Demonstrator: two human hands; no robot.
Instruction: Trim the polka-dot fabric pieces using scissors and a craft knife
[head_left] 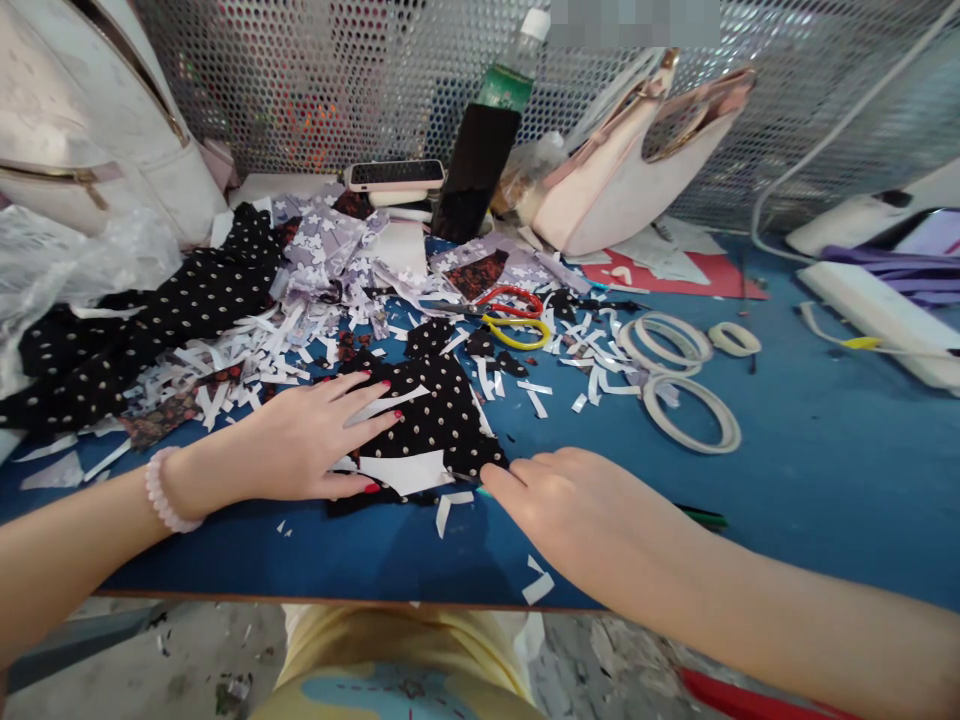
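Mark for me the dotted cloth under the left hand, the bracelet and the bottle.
Dotted cloth [441,412]: head view, on its dotted middle.
Bracelet [154,490]: head view, on its beads.
Bottle [506,88]: head view, on its green label.

One view reaches me, head-worn, looking forward and down over the near edge of the surface [832,490].
From my end, I look from above and just behind that edge, which crosses low in my picture, with yellow clothing [397,645] and a strip of floor [199,655] below it. I face the far edge, where a perforated metal panel [255,90] fills the top. I sit close enough to make out the fingers of the left hand [300,440]; the right hand [559,500] is about as near. The surface's right edge runs out of my frame.
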